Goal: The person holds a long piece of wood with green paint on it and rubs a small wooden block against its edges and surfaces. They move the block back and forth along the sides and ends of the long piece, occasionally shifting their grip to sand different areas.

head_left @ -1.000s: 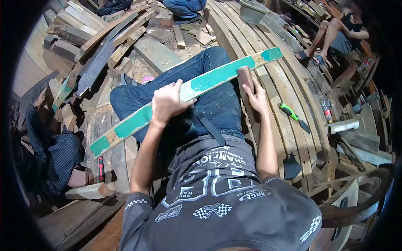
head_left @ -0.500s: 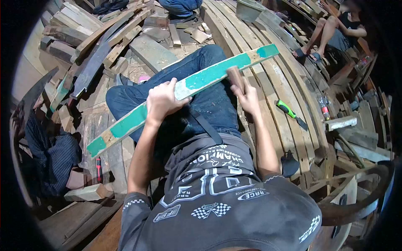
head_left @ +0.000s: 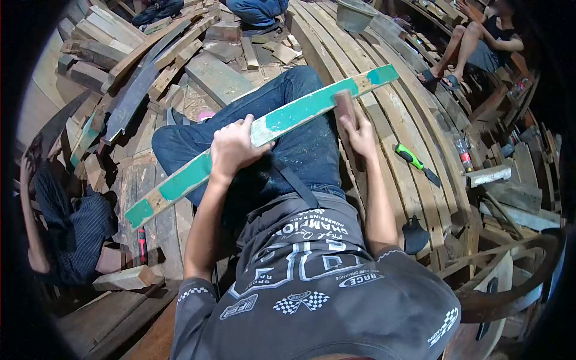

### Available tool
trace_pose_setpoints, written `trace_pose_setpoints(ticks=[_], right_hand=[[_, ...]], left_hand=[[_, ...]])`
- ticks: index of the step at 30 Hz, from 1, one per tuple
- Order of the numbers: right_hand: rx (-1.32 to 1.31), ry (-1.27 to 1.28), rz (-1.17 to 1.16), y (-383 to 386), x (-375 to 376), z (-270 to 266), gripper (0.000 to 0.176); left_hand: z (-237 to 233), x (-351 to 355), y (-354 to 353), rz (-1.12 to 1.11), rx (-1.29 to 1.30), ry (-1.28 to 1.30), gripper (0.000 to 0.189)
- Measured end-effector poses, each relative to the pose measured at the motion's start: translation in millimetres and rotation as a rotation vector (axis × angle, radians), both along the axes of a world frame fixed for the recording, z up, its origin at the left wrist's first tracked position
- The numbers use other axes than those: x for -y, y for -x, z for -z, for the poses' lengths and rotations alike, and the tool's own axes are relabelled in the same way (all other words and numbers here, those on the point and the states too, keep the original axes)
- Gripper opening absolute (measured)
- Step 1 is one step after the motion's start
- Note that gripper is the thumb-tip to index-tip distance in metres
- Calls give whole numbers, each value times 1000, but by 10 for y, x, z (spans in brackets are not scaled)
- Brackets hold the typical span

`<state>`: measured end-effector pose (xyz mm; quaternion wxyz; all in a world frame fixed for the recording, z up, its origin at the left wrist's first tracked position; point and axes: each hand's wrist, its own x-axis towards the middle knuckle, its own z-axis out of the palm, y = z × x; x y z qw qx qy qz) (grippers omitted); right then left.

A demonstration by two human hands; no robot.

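A long wooden strip (head_left: 300, 110) with patches of green paint lies slanted across my lap, its right end farther up. My left hand (head_left: 234, 144) is wrapped over the strip left of its middle, closed on it. In my right hand (head_left: 361, 137) I grip a brown wooden block (head_left: 344, 109), held upright with its upper end against the strip's near edge. Whether the block bears anything on its far face is hidden. A green-handled scraper (head_left: 410, 156) with a dark blade lies on the planks to the right of my right hand.
Long planks (head_left: 384, 120) run along my right side. Piled wood offcuts (head_left: 114, 54) stand at the upper left. A red-handled tool (head_left: 142, 245) lies at the lower left. A grey bucket (head_left: 355, 15) is at the top. Other people sit upper right, top and left.
My right hand and the block have shifted slightly right and downward, the block turning more upright. My left hand and the strip stay nearly still. At the left, another person's arm has come into view.
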<state>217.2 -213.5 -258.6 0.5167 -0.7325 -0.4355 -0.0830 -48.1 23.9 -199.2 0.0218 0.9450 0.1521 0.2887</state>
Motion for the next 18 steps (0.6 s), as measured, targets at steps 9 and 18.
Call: trace_pose_setpoints(ticks=[9, 18], right_hand=[[-37, 128, -122, 289, 10, -133, 45], [-18, 178, -138, 392, -115, -158, 52]], left_hand=[[14, -12, -10, 26, 37, -8, 75], [60, -13, 1, 28, 59, -40, 76]])
